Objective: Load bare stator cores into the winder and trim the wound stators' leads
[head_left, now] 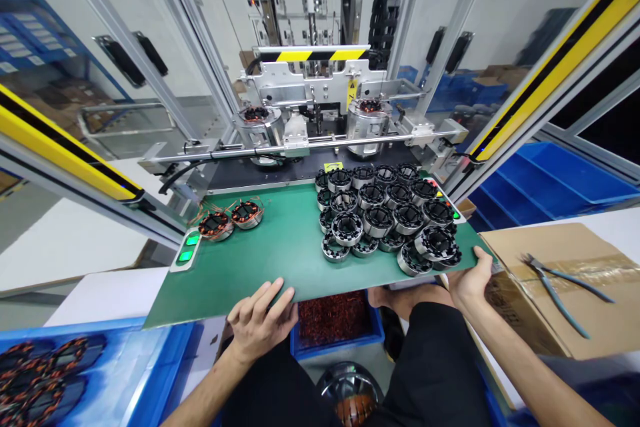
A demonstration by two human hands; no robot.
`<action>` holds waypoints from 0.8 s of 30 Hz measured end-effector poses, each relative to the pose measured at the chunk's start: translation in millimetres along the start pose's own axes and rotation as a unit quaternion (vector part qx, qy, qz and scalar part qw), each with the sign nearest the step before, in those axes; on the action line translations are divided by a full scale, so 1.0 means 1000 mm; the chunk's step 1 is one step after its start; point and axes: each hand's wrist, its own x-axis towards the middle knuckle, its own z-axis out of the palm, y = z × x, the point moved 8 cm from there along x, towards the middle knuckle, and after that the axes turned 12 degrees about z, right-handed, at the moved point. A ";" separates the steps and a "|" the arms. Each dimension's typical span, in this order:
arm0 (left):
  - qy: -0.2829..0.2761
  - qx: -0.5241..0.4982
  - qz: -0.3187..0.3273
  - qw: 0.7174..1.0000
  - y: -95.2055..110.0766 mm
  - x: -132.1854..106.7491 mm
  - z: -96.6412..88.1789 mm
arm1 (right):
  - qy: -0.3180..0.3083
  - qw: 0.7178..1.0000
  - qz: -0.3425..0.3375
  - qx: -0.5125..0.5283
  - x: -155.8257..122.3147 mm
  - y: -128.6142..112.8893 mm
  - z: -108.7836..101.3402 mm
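Observation:
My left hand (260, 320) rests on the front edge of the green work mat (280, 247), fingers spread and holding nothing. My right hand (470, 280) lies at the mat's right front corner, fingers curled over the edge beside the nearest black stator core (434, 243). Several unwound black stator cores (385, 210) are stacked in rows on the mat's right half. Two stators wound with copper wire (231, 219) sit at the mat's far left.
A winding machine (313, 100) with two stators mounted stands behind the mat. Green lit buttons (187, 248) are at the left. A cardboard box (565, 287) with blue-handled pliers (555, 280) is on the right. A blue bin of copper scraps (333, 320) sits below; a blue tray of wound stators (45, 373) is at lower left.

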 end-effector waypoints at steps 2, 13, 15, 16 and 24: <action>0.000 0.000 0.002 1.000 0.000 0.001 0.000 | -0.003 1.000 -0.002 -0.005 0.001 0.000 -0.001; 0.000 0.000 -0.001 1.000 0.000 -0.001 0.000 | -0.004 1.000 0.001 0.001 -0.003 -0.002 0.002; 0.000 0.003 -0.001 1.000 0.000 -0.001 0.000 | 0.000 1.000 0.000 0.004 -0.004 -0.002 0.003; 0.000 0.003 -0.002 1.000 -0.001 -0.001 0.000 | 0.002 1.000 0.001 0.006 -0.004 -0.002 0.003; -0.001 0.004 0.001 1.000 0.000 0.001 -0.001 | -0.002 1.000 0.006 -0.010 0.001 -0.001 -0.002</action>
